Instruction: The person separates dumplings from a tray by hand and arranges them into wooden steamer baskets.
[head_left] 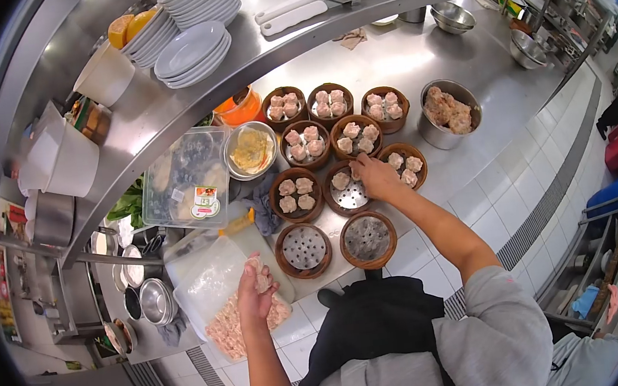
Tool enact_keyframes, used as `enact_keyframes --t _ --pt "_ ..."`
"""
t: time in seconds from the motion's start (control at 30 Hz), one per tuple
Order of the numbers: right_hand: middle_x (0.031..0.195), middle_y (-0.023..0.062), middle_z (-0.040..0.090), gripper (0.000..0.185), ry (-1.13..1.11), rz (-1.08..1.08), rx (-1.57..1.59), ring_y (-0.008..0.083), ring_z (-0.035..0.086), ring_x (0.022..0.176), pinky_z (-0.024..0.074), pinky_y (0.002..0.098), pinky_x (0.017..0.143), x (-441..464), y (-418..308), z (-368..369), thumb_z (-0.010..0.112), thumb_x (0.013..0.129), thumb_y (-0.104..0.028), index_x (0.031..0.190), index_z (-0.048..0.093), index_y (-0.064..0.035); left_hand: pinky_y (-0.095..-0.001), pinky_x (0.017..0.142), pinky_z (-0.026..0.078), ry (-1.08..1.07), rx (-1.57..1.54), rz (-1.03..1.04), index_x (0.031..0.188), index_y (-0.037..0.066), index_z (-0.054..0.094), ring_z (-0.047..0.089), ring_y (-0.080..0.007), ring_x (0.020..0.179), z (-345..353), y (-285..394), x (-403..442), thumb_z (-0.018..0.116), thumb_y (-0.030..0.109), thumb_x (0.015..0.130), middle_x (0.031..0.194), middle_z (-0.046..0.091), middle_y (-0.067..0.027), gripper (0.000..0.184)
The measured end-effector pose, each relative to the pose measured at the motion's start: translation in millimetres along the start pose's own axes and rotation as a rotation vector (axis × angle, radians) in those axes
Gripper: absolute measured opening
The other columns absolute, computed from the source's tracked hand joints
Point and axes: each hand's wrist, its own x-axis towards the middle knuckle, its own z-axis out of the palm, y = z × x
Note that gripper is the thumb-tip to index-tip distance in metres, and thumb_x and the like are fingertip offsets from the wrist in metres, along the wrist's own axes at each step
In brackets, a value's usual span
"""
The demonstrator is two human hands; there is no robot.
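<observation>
My left hand [254, 298] is raised over the tray of small pale pink dumplings [229, 333], its fingers curled round a siu mai dumpling [261, 277]. My right hand [378, 178] reaches into a bamboo steamer basket [334, 204] in the middle of the group. Its fingertips are closed at a siu mai, partly hidden by the fingers. Another siu mai [340, 181] sits in that basket on the perforated metal base. Nearest me are two baskets without dumplings, one with a perforated plate [304, 248], the other [368, 238] with a greyish base. Several baskets behind hold siu mai [305, 143].
A metal pot [444, 133] of minced filling stands right of the baskets. To the left are a clear plastic container [183, 180], a bowl of yellowish food [250, 151] and an orange tub [237, 107]. A steel shelf [249, 52] with stacked plates [192, 52] spans overhead.
</observation>
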Motion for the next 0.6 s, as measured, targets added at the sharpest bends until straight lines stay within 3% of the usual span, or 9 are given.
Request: enact_keyframes --t 0.1,0.3,0.37,0.47,0.5,0.53,0.57,0.6 --pt "0.109 0.0080 0.053 0.052 -0.029 0.004 -0.024 0.0285 0.061 0.102 0.0541 0.0410 0.079 -1.5 2.4 1.3 0.067 0.068 0.001 0.118 0.058 -0.0110 -0.0308 0.064 0.043 0.043 0.087 0.006 0.136 0.013 0.044 0.048 -0.0112 0.070 14.3 -3.8 4.8 0.055 0.048 0.094 0.086 0.052 0.0008 0.055" --pt "0.111 0.0078 0.054 0.049 0.027 -0.038 0.017 0.0279 0.061 0.101 0.0543 0.0411 0.078 -4.5 2.7 2.9 0.066 0.069 0.000 0.117 0.059 -0.0113 -0.0276 0.067 0.043 -0.021 0.128 -0.012 0.136 0.012 0.046 0.050 -0.0104 0.078 49.1 -3.2 18.3 0.063 0.032 0.093 0.094 0.054 0.0003 0.051" --pt "0.112 0.0078 0.054 0.049 0.050 -0.030 0.022 0.0286 0.060 0.102 0.0543 0.0414 0.078 -7.0 -3.9 -7.1 0.065 0.070 0.001 0.117 0.059 -0.0114 -0.0269 0.075 0.046 -0.074 0.406 0.007 0.138 0.011 0.046 0.054 -0.0107 0.091 67.0 -0.7 27.3 0.067 0.020 0.088 0.105 0.057 -0.0009 0.055" --pt "0.123 0.0092 0.054 0.055 0.093 -0.032 0.135 0.0299 0.059 0.108 0.0542 0.0401 0.081 -27.1 -30.1 -26.4 0.067 0.072 -0.002 0.125 0.056 -0.0122 -0.0263 0.086 0.046 -0.174 0.579 0.014 0.138 0.009 0.048 0.054 -0.0114 0.103 88.0 -4.1 44.4 0.071 0.013 0.083 0.117 0.057 -0.0029 0.059" --pt "0.128 0.0111 0.053 0.056 -0.013 -0.067 0.462 0.0294 0.058 0.110 0.0526 0.0401 0.085 -36.4 -45.9 -38.9 0.067 0.073 -0.002 0.127 0.055 -0.0117 -0.0263 0.086 0.046 -0.163 0.573 0.017 0.138 0.009 0.048 0.054 -0.0114 0.103 95.7 -5.4 51.8 0.071 0.013 0.083 0.117 0.057 -0.0029 0.059" --pt "0.132 0.0129 0.051 0.058 -0.128 -0.097 0.788 0.0288 0.057 0.112 0.0509 0.0401 0.090 -44.2 -58.8 -46.2 0.067 0.073 -0.001 0.129 0.055 -0.0111 -0.0252 0.083 0.046 -0.306 0.675 0.040 0.138 0.008 0.045 0.054 -0.0091 0.101 103.0 -7.0 59.4 0.073 0.014 0.082 0.115 0.056 -0.0023 0.063" --pt "0.134 0.0139 0.050 0.059 -0.156 -0.229 0.857 0.0284 0.058 0.110 0.0507 0.0385 0.090 -49.4 -67.1 -48.5 0.068 0.073 -0.001 0.130 0.053 -0.0104 -0.0241 0.079 0.047 -0.453 0.777 0.060 0.139 0.007 0.043 0.053 -0.0067 0.099 107.2 -10.6 63.6 0.074 0.015 0.081 0.114 0.056 -0.0017 0.067" --pt "0.135 0.0148 0.049 0.061 -0.176 -0.361 0.923 0.0280 0.059 0.108 0.0504 0.0369 0.090 -53.3 -73.2 -48.6 0.070 0.073 -0.002 0.131 0.052 -0.0097 -0.0241 0.079 0.047 -0.449 0.776 0.058 0.139 0.007 0.043 0.053 -0.0067 0.099 109.7 -16.6 68.1 0.074 0.015 0.081 0.114 0.056 -0.0017 0.067"
